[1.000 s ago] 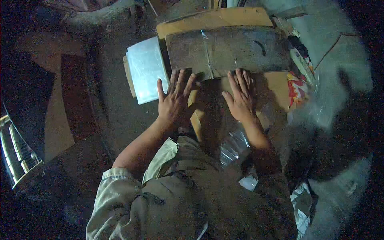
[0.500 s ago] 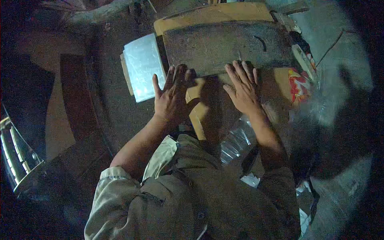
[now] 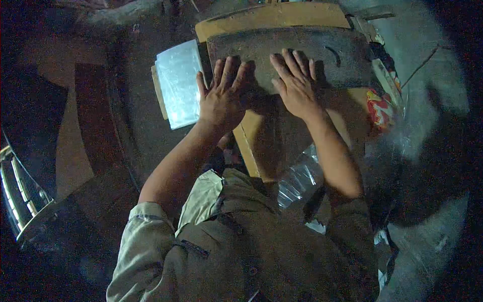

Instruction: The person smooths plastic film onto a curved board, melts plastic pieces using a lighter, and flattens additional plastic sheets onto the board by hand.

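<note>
A dark, worn flat panel (image 3: 292, 40) with a small black curved mark near its right end lies across a tan cardboard piece (image 3: 282, 15). My left hand (image 3: 224, 95) rests with fingers stretched out over the panel's left front part. Over its middle, my right hand (image 3: 298, 85) lies flat with fingers apart, holding nothing. Just left of my left hand is a stack of clear, shiny plastic sheets or bags (image 3: 178, 85). More tan cardboard (image 3: 347, 108) shows below the panel's front edge, partly in shadow.
Crumpled clear plastic (image 3: 298, 176) lies under my right forearm. A red and yellow printed packet (image 3: 378, 110) sits at the right. Beyond it, a thin stick (image 3: 422, 65) lies on the grey floor (image 3: 427, 156). A bright, slatted object (image 3: 20, 196) stands at the far left.
Both hands have slid forward, farther onto the dark panel, with fingers still outstretched. The panel and the plastic stack have barely shifted in view.
</note>
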